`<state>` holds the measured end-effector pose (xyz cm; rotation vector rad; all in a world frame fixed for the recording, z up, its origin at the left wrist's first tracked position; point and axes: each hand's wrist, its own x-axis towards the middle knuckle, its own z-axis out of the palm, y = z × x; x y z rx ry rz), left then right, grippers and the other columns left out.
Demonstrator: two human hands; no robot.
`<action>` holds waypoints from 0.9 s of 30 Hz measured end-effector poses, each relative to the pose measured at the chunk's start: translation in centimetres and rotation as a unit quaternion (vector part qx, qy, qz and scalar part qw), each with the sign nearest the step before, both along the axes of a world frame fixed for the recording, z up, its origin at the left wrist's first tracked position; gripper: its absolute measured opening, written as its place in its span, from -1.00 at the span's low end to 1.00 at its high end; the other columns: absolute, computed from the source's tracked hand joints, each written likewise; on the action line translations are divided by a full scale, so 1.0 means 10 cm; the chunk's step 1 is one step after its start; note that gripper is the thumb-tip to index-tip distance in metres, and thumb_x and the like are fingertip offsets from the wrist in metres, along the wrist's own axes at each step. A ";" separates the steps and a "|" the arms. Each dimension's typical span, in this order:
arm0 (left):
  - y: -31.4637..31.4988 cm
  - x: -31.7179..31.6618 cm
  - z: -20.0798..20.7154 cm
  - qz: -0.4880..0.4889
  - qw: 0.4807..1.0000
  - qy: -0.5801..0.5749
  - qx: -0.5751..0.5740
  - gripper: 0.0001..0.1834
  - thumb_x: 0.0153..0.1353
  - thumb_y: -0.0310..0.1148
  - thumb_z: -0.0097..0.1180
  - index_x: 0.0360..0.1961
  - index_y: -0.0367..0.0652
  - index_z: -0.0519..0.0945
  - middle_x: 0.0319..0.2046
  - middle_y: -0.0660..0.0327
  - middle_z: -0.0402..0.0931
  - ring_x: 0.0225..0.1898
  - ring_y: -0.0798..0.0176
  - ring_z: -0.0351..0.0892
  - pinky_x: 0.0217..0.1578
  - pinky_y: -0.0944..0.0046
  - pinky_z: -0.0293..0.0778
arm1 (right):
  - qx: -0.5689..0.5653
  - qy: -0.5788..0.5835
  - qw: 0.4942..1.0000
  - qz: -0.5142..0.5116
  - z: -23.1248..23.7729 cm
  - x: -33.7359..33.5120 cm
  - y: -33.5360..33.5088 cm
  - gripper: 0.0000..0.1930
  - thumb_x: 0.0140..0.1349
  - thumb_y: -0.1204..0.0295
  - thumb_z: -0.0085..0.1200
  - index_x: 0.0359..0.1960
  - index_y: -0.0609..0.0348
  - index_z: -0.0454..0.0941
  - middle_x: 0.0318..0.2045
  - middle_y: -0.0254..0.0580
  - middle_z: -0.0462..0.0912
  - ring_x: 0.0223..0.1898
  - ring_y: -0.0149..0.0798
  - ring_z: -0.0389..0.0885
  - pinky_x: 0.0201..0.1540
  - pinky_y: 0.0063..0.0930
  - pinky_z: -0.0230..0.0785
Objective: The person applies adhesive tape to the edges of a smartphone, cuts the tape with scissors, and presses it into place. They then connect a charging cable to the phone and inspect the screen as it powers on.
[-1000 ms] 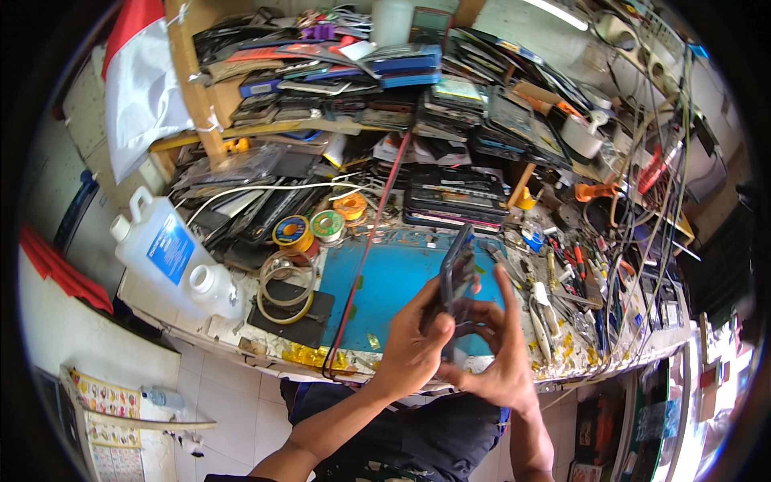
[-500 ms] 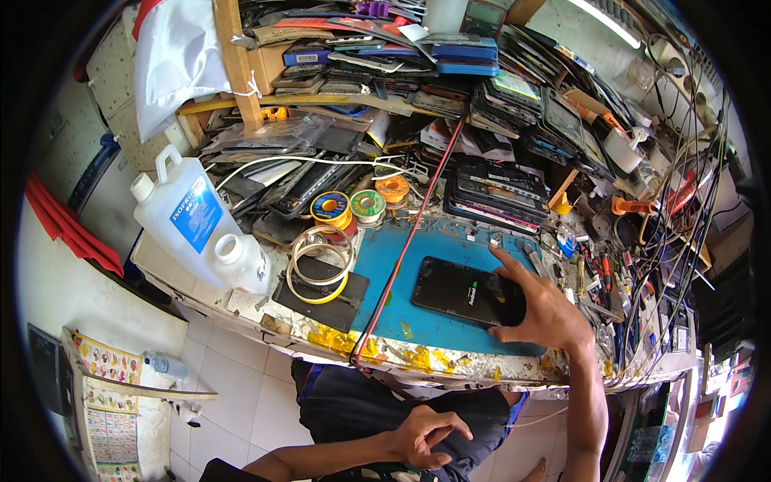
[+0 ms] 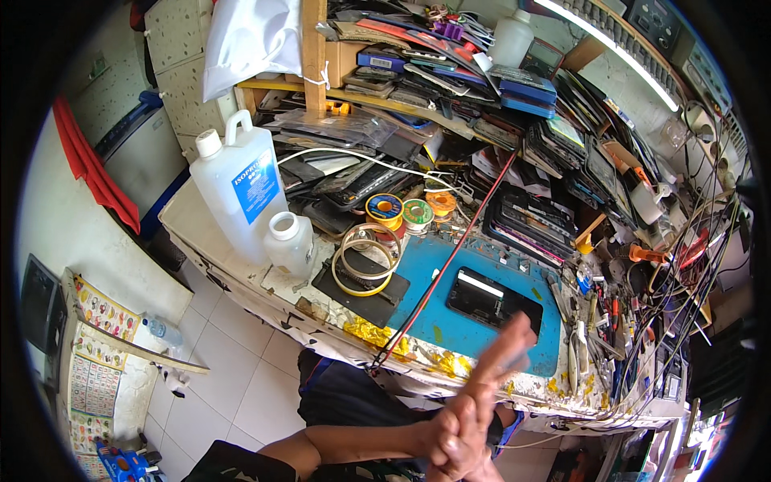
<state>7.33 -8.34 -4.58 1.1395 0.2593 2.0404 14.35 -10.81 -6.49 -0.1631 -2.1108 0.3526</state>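
Phone (image 3: 491, 299) now lies flat, screen dark, alone on the blue mat (image 3: 438, 269), nobody touching it; half a second ago the right hand was resting on it. Right hand (image 3: 502, 357) has pulled back off the bench, fingers straight and together, blurred. Left hand (image 3: 454, 434) has come up from the lap and meets it below the bench edge, fingers curled around the right one's base. Both empty. Red cable (image 3: 450, 261) unchanged, crossing the mat left of the phone.
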 end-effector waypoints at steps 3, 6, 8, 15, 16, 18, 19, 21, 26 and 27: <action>-0.42 0.06 -0.24 -0.110 0.978 0.134 0.117 -0.19 0.33 0.19 -0.13 0.37 -0.23 0.16 0.48 -0.04 -0.16 0.48 -0.05 -0.11 0.39 -0.20 -0.09 | -0.006 0.045 0.996 -0.077 0.21 -0.03 0.05 -0.04 0.04 -0.44 -0.27 0.36 -0.07 0.18 0.38 0.22 0.10 0.42 0.27 -0.06 0.35 0.27 -0.34; -0.94 -0.11 -1.06 -0.300 0.844 0.428 0.119 -0.36 0.37 0.07 -0.04 0.24 -0.24 0.38 0.45 -0.07 -0.03 0.48 -0.10 -0.05 0.40 -0.22 -0.12 | -0.013 -0.152 0.979 -0.138 0.76 0.18 0.45 -0.28 0.30 -0.14 0.01 0.40 -0.10 0.21 0.42 -0.03 0.19 0.45 0.17 0.04 0.45 -0.02 -0.16; -1.08 -0.17 -1.68 -0.352 0.762 0.538 0.076 -0.44 0.37 0.02 0.00 0.14 -0.26 0.49 0.36 -0.11 0.15 0.41 -0.12 0.10 0.38 -0.19 -0.02 | -0.096 -0.204 0.967 -0.118 0.81 -0.06 0.77 -0.47 0.32 0.16 0.04 0.30 0.03 0.35 0.30 0.01 0.31 0.33 0.10 0.21 0.31 -0.08 0.12; -0.73 -0.45 -2.76 -0.194 0.715 0.654 -0.151 -0.47 0.35 0.02 0.03 0.02 -0.29 0.56 -0.10 -0.13 0.59 -0.05 -0.14 0.58 0.02 0.04 0.48 | 0.060 -0.281 0.945 -0.155 0.50 -0.88 1.24 -0.49 0.15 0.10 0.24 0.01 0.22 0.55 0.14 -0.09 0.47 0.13 -0.02 0.38 0.04 -0.06 0.32; -0.68 -0.53 -2.85 -0.181 0.682 0.691 -0.157 -0.46 0.35 0.02 0.02 0.01 -0.30 0.56 -0.10 -0.13 0.59 -0.05 -0.14 0.58 0.02 0.04 0.48 | 0.072 -0.286 0.942 -0.161 0.47 -0.96 1.23 -0.53 0.14 0.08 0.25 -0.03 0.15 0.59 0.08 -0.11 0.49 0.13 -0.04 0.39 0.02 -0.06 0.31; -0.60 -0.63 -3.02 -0.203 0.591 0.756 -0.193 -0.45 0.35 0.03 0.02 0.01 -0.31 0.54 -0.10 -0.13 0.59 -0.04 -0.15 0.57 0.01 0.03 0.47 | 0.062 -0.313 0.933 -0.168 0.44 -1.06 1.23 -0.56 0.13 0.07 0.25 -0.06 0.09 0.61 0.07 -0.14 0.50 0.15 -0.07 0.38 0.02 -0.06 0.30; -0.60 -0.65 -3.10 -0.193 0.642 0.714 -0.200 -0.46 0.35 0.03 0.02 0.00 -0.31 0.55 -0.11 -0.13 0.59 -0.04 -0.14 0.57 0.00 0.02 0.46 | 0.052 -0.330 0.926 -0.175 0.44 -1.09 1.23 -0.57 0.13 0.07 0.25 -0.07 0.05 0.63 0.06 -0.15 0.50 0.15 -0.08 0.38 0.01 -0.06 0.29; -0.61 -0.63 -3.25 -0.191 0.684 0.664 -0.232 -0.47 0.35 0.02 0.02 -0.03 -0.31 0.57 -0.11 -0.13 0.59 -0.03 -0.14 0.57 0.00 0.01 0.46 | 0.024 -0.323 0.929 -0.176 0.41 -1.14 1.23 -0.66 0.10 0.11 0.28 -0.14 -0.03 0.66 -0.03 -0.26 0.57 0.10 -0.17 0.44 0.00 -0.09 0.28; -0.60 -0.57 -3.40 -0.169 0.675 0.684 -0.218 -0.48 0.32 0.01 0.06 -0.07 -0.31 0.60 -0.16 -0.13 0.61 -0.06 -0.15 0.59 0.02 0.00 0.46 | 0.006 -0.286 0.940 -0.187 0.35 -1.18 1.18 -0.74 0.08 0.19 0.31 -0.23 -0.03 0.67 -0.25 -0.34 0.67 -0.04 -0.22 0.56 -0.05 -0.17 0.27; -0.58 -0.58 -3.40 -0.177 0.669 0.691 -0.208 -0.48 0.32 0.02 0.06 -0.07 -0.31 0.60 -0.15 -0.14 0.61 -0.04 -0.15 0.58 0.04 0.00 0.46 | -0.007 -0.293 0.938 -0.183 0.35 -1.19 1.18 -0.76 0.08 0.20 0.31 -0.25 -0.03 0.66 -0.26 -0.35 0.68 -0.06 -0.23 0.57 -0.06 -0.17 0.26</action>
